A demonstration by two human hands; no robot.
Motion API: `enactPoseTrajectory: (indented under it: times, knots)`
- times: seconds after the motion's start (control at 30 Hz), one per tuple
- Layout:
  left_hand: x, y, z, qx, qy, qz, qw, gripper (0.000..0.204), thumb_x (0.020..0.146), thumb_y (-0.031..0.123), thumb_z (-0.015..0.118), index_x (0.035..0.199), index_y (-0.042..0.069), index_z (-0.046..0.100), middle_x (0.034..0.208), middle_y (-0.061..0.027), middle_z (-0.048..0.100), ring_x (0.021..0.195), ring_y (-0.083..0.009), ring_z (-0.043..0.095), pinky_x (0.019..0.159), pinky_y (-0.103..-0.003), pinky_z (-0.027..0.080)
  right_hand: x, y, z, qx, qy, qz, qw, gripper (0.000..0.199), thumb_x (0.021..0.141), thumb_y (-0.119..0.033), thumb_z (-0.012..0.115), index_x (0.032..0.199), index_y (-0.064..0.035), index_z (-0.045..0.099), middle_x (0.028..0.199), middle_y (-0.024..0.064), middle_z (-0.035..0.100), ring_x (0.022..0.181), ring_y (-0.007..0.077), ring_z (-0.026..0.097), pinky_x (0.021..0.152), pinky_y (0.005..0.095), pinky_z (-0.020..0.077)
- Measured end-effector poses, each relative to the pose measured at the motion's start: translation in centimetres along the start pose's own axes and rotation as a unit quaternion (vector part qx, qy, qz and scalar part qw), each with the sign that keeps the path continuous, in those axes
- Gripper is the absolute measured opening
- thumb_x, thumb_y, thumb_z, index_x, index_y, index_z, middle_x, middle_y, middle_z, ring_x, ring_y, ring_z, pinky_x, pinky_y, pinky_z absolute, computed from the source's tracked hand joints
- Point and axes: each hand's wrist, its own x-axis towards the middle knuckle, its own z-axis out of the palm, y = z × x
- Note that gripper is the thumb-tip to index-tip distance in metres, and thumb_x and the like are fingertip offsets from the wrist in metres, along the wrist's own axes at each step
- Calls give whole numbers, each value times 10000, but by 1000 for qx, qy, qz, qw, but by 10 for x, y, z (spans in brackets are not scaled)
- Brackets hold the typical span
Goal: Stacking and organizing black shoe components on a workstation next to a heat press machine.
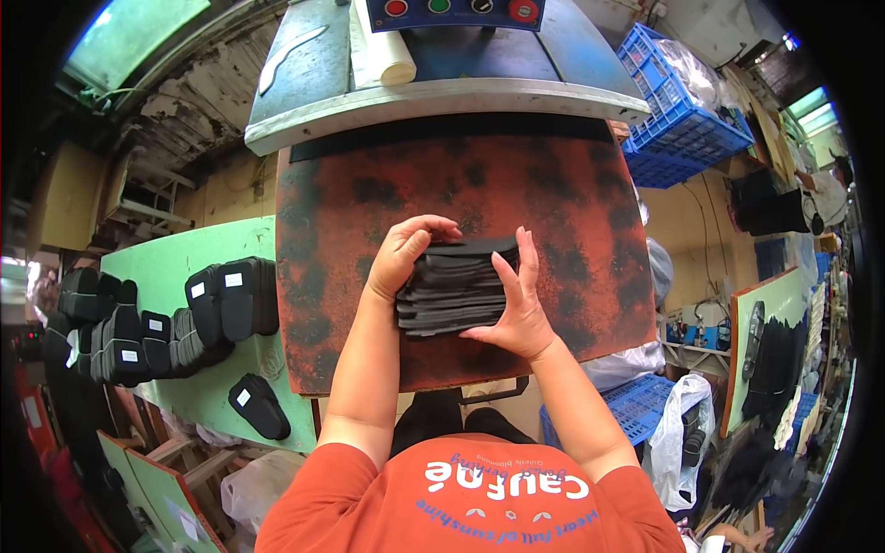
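A thick stack of thin black pieces (452, 293) stands on the worn red-brown board (341, 198), its layered edges facing me. My left hand (402, 260) is closed round the stack's left side, its fingers curled over the far left corner. At the right side, my right hand (524, 318) grips the stack with the thumb along the near lower edge and the fingers pointing up. The far side of the stack is hidden.
A metal-edged machine bed (442, 97) with a button panel (456, 11) lies beyond the board. On the green table (184, 244) at left stand several tied bundles of black sole-shaped pieces (249, 300) with white labels. Blue crates (682, 111) are at right.
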Motion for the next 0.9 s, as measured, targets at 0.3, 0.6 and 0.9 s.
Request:
enactPoseTrajectory:
  times: [0.3,0.6,0.9]
  knots:
    - [-32,-1,7,42,55,70,995,807,814,621,467,1303,-18,406,1316,-154,451,1243,-224,398,1050,-337,267,17,-33,-12,-318,-113,109,935,1025,483,-425,808,1359,-164,343,1323,118,347,1307,360,219,1038,641,65]
    - [-23,-20,36,59,84,65,993,886,815,590,516,1415,11,216,1399,-190,335,1327,-251,270,1068,-329,215,20,-19,-16,-267,-195,139,934,1124,472,-425,814,1412,-186,246,1341,145,293,1294,366,224,1045,635,61]
    - [-32,-35,61,300,113,119,940,764,847,542,513,1356,7,317,1291,-169,412,1199,-272,410,1018,-367,313,18,-29,-26,-303,-202,75,928,1099,488,-209,815,1413,-151,224,1213,107,433,1157,303,415,1029,545,246]
